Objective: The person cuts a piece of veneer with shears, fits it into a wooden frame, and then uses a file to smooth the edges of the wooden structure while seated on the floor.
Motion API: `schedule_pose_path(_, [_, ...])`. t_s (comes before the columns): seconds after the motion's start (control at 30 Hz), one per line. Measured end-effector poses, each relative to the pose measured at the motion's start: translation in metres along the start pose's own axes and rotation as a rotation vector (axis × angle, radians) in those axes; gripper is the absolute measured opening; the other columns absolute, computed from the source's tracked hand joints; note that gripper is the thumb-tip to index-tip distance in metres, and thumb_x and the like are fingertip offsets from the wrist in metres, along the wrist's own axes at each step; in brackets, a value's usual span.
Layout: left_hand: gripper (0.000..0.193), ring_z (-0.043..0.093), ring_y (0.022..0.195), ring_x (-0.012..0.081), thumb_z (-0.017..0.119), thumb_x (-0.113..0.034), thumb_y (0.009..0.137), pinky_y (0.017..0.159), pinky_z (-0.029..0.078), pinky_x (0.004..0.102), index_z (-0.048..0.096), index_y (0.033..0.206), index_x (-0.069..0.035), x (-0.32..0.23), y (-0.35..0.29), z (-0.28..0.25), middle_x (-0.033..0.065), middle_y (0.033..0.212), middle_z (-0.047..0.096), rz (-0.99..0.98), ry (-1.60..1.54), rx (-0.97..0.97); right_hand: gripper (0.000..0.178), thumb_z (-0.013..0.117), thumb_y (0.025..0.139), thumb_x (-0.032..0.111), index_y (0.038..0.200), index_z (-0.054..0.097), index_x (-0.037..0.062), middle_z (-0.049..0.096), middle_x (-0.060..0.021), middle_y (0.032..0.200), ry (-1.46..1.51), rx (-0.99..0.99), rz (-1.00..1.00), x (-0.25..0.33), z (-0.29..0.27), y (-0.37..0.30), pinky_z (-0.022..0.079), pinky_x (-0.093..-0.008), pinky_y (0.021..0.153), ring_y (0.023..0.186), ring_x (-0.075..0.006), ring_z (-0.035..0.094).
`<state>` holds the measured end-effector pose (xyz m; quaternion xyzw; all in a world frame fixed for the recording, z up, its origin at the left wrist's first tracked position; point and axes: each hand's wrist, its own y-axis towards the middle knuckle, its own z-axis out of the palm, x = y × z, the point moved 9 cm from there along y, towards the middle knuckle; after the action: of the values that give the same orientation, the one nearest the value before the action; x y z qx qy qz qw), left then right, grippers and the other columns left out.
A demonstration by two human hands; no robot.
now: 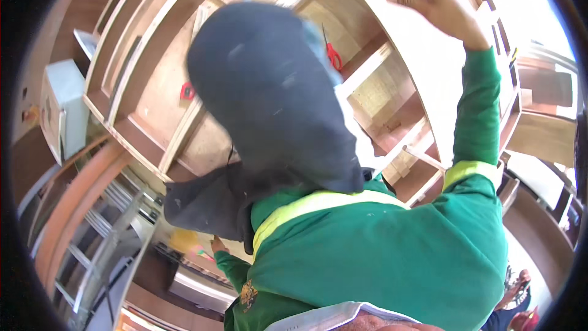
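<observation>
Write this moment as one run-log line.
own hands: not in view | hooded co-worker: one hand held out | red-handled tool: inside wooden framework

Hard white glare floods in from 2 o'clock, bleaching the pale panel (pixel 422 58) at 1 o'clock almost blank. A co-worker's raised hand (pixel 442 9), between 1 and 2, looks slightly smeared; the dark hood (pixel 263 86) toward 11 is soft-edged. Light dims around 7 o'clock. Fisheye distortion bows the brown plank (pixel 79 206) between 8 and 9, inside a black rim.
</observation>
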<state>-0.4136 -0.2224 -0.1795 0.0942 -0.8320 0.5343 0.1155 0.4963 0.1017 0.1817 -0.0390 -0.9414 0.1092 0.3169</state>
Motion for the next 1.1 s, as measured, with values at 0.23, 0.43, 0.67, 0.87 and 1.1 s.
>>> schedule_pose_path(0.23, [0.078, 0.033, 0.144, 0.0355, 0.053, -0.044, 0.098, 0.118, 0.025, 0.0386, 0.030, 0.149, 0.009, 0.131, -0.010, -0.235, 0.0258, 0.155, 0.033, -0.277, -1.003, -0.693, 0.048, 0.062, 0.098, 0.034, 0.134, 0.055, 0.0022, 0.065, -0.0127, 0.124, 0.546, -0.123, -0.076, -0.028, 0.085, 0.035, 0.047, -0.0371, 0.100, 0.117, -0.0232, 0.060])
schedule_pose_path(0.43, [0.064, 0.041, 0.137, 0.0249, 0.059, -0.034, 0.100, 0.115, 0.029, 0.0356, 0.038, 0.148, 0.002, -0.033, -0.105, -0.526, 0.0183, 0.149, 0.044, 0.313, -0.727, -1.181, 0.055, 0.055, 0.099, 0.040, 0.130, 0.052, -0.0067, 0.059, -0.0288, 0.127, 0.213, -0.360, 0.002, -0.047, 0.146, 0.285, 0.047, -0.0439, 0.099, 0.117, -0.0412, 0.059])
schedule_pose_path(0.67, [0.073, 0.035, 0.143, 0.0357, 0.066, -0.041, 0.093, 0.117, 0.029, 0.0395, 0.037, 0.149, -0.003, -0.249, -0.058, -0.676, 0.0247, 0.150, 0.041, 0.704, -0.286, -1.227, 0.053, 0.053, 0.097, 0.045, 0.116, 0.058, -0.0038, 0.063, -0.0305, 0.113, -0.534, -0.338, -0.095, -0.219, 0.203, 0.440, 0.048, -0.0521, 0.090, 0.106, -0.0478, 0.059])
schedule_pose_path(0.87, [0.065, 0.045, 0.136, 0.0318, 0.065, -0.043, 0.093, 0.113, 0.035, 0.0384, 0.046, 0.144, -0.008, -0.282, 0.054, -0.678, 0.0168, 0.147, 0.048, 0.634, -0.442, -0.769, 0.042, 0.054, 0.098, 0.043, 0.099, 0.061, 0.0013, 0.064, -0.0244, 0.085, 0.084, -0.304, 0.047, -0.119, 0.198, 0.376, 0.047, -0.0492, 0.074, 0.080, -0.0389, 0.064])
schedule_pose_path(1.1, [0.056, 0.060, 0.115, 0.0348, 0.051, -0.051, 0.098, 0.101, 0.046, 0.0399, 0.054, 0.137, -0.010, -0.287, 0.056, -0.733, 0.0202, 0.125, 0.063, 0.583, -0.420, -0.663, 0.035, 0.049, 0.101, 0.038, 0.096, 0.053, 0.0034, 0.051, -0.0054, 0.071, 0.344, 0.204, -0.103, 0.047, 0.191, 0.361, 0.045, -0.0339, 0.051, 0.057, -0.0151, 0.051])
